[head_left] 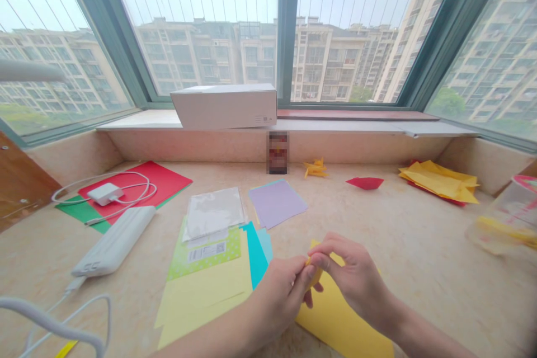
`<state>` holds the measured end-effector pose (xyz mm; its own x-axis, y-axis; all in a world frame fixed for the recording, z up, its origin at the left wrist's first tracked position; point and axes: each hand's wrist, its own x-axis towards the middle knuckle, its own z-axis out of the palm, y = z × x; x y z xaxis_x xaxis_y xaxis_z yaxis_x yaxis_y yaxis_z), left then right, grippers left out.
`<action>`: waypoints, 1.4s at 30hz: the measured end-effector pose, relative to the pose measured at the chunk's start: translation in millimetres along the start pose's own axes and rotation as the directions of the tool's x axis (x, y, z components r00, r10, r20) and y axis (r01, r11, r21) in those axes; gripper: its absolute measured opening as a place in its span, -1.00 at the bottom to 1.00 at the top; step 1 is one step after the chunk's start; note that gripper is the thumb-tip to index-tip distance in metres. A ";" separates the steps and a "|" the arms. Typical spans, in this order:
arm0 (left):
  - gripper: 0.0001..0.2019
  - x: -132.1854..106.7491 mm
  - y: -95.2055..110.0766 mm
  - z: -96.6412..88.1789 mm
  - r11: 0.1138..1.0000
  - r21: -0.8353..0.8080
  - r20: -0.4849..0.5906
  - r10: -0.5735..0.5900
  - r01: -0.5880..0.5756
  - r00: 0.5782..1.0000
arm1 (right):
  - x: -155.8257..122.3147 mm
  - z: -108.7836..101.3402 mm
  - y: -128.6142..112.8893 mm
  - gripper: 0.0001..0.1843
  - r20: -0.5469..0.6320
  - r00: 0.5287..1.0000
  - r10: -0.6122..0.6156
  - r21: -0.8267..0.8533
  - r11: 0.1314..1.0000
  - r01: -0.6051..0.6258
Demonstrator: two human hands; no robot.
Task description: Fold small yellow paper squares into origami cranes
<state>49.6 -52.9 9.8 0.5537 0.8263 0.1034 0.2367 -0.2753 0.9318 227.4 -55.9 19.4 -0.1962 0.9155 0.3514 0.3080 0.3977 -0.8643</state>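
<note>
Both hands meet at the front, a little right of the middle. Between them is a small folded piece of yellow paper, mostly covered by fingers. My left hand is closed around its lower part. With thumb and forefinger, my right hand pinches its upper end. Below the hands lies a larger yellow sheet on the stone-like counter. Left of them are pale yellow sheets and a bright blue sheet. A purple square sheet lies beyond the hands.
A white power strip and charger with cables occupy the left, near red paper. Along the back are a phone, yellow folded paper figure, red folded boat shape and yellow papers. A clear plastic container stands right.
</note>
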 end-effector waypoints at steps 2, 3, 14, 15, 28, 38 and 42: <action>-0.59 -1.5 0.9 0.9 1.000 0.016 -0.004 0.003 -0.003 1.000 | -2.1 2.8 1.0 -0.70 -0.048 0.999 0.001 0.008 1.000 0.000; -0.62 -2.0 1.2 1.1 1.000 0.016 -0.004 0.004 -0.004 1.000 | -3.0 4.0 2.1 -0.70 -0.082 0.997 -0.007 0.005 1.000 0.008; -0.72 -1.2 -1.1 2.4 1.000 -0.007 -0.018 -0.011 0.011 1.000 | -1.9 9.1 9.3 -0.67 -0.233 0.966 -0.114 -0.110 0.990 0.090; -0.75 -0.9 -1.1 2.2 0.999 -0.037 -0.017 -0.024 0.024 1.000 | -2.1 10.1 9.5 -0.67 -0.243 0.964 -0.110 -0.111 0.990 0.085; -0.73 10.3 2.4 -14.2 0.943 -0.332 -0.141 -0.079 0.028 0.987 | 11.2 -13.0 20.8 -0.78 -0.079 0.989 -0.127 -0.202 0.973 0.109; -0.69 14.6 6.6 -27.1 0.973 -0.220 -0.328 -0.003 -0.073 0.945 | 14.6 -0.7 10.0 -0.74 0.087 0.995 0.048 -0.074 0.996 -0.042; -0.68 13.4 5.7 -23.8 0.984 -0.162 -0.310 0.017 -0.071 0.951 | 14.0 6.0 7.5 -0.67 0.035 0.993 0.110 0.023 0.994 -0.110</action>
<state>39.3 -31.8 24.8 0.2832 0.9330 0.2221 0.0643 -0.2495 0.9662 221.4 -40.5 15.7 -0.1934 0.9508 0.2419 0.3060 0.2927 -0.9059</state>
